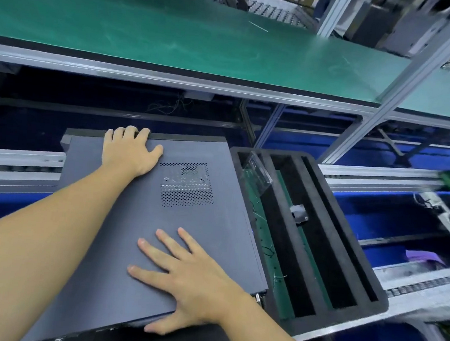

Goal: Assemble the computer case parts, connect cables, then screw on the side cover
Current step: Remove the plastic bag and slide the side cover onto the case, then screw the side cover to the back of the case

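Observation:
A grey computer case (212, 237) lies flat in front of me with its side cover up; a perforated vent patch (187, 184) shows on the cover. My left hand (130, 151) lies on the far left part of the cover, its fingertips curled over the case's far edge. My right hand (187, 278) rests flat on the near part of the cover with fingers spread and the thumb at the near edge. No screws or cables are visible on the case.
A black foam tray (346, 265) with long slots stands right of the case, holding green strips, a clear plastic piece (256, 173) and a small grey part (299, 213). A green-topped conveyor bench (176, 32) runs beyond, with aluminium frame posts (405, 85) at the right.

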